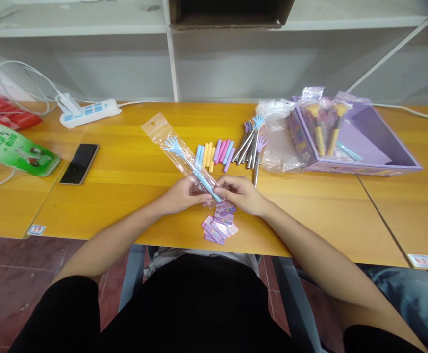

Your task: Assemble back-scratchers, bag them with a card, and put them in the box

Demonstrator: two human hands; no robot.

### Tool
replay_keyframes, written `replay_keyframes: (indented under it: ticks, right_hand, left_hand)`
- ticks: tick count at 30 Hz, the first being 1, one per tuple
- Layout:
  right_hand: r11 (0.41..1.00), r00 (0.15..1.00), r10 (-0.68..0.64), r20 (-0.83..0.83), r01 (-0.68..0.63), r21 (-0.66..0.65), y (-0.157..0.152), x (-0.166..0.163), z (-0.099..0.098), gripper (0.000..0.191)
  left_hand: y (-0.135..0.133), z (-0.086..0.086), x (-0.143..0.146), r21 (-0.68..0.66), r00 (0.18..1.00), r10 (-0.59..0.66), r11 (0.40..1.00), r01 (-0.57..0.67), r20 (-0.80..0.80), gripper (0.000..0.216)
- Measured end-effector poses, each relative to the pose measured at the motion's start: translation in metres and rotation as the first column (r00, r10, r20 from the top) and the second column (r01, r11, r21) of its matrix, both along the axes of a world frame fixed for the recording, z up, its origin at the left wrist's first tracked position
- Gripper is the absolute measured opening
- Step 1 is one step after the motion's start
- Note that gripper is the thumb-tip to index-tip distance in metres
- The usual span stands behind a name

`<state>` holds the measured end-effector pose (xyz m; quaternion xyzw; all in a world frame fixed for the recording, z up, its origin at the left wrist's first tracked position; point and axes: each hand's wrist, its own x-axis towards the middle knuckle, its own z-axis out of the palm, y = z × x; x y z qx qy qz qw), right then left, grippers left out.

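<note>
Both my hands hold a clear plastic bag (pixel 157 126) near its lower end, over the table's front part. Inside it lies a blue back scratcher (pixel 203 180) with a small hand-shaped head toward the upper left. My left hand (pixel 185 195) pinches the bag's left edge; my right hand (pixel 243 194) grips its lower right corner. Just below are several purple printed cards (pixel 219 226) in a loose pile. Beyond my hands lie blue, yellow, pink and purple handle tubes (pixel 215 154) in a row. Right of them is a bunch of metal rods (pixel 249 147) with coloured hand-shaped heads.
A purple display box (pixel 393 166) at the right holds bagged yellow back scratchers (pixel 320 132). Empty plastic bags (pixel 278 142) lie against its left side. At the left are a phone (pixel 79 164), a green bottle (pixel 18 149) and a power strip (pixel 90 113). Shelving stands behind.
</note>
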<state>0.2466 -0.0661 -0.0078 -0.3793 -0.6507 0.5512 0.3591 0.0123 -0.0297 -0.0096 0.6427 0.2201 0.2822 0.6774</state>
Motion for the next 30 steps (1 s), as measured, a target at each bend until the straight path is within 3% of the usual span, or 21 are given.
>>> replay_keyframes:
  ticks: [11,18,21,24,27,30]
  right_hand:
    - [0.981,0.984,0.045,-0.172,-0.076,-0.180,0.000,-0.004,-0.001,0.048]
    - [0.991,0.993,0.087,0.077,-0.079,-0.110,-0.003,0.005,0.028,0.044]
    - [0.993,0.976,0.105,0.190,-0.093,-0.072,-0.027,0.003,0.043,0.038]
    - [0.984,0.956,0.177,0.235,-0.169,-0.055,-0.070,-0.007,0.044,0.034]
    - [0.969,0.953,0.226,0.203,-0.198,-0.149,-0.118,-0.021,0.027,0.034]
    - [0.969,0.959,0.176,0.223,-0.129,-0.212,-0.153,-0.035,0.004,0.035]
  left_hand:
    - [-0.005,0.006,0.000,-0.075,0.998,-0.052,0.996,0.055,0.044,0.038]
    - [0.005,0.013,-0.008,0.044,0.998,-0.026,0.999,0.028,-0.048,0.046]
    - [0.011,0.030,-0.017,0.063,0.975,0.220,0.974,-0.218,-0.034,0.047]
    - [0.008,0.047,-0.028,0.010,0.889,0.458,0.889,-0.458,0.019,0.038]
    - [-0.007,0.051,-0.039,0.053,0.861,0.508,0.860,-0.508,0.018,0.030]
    - [-0.027,0.039,-0.043,0.125,0.898,0.436,0.896,-0.426,-0.062,0.024]
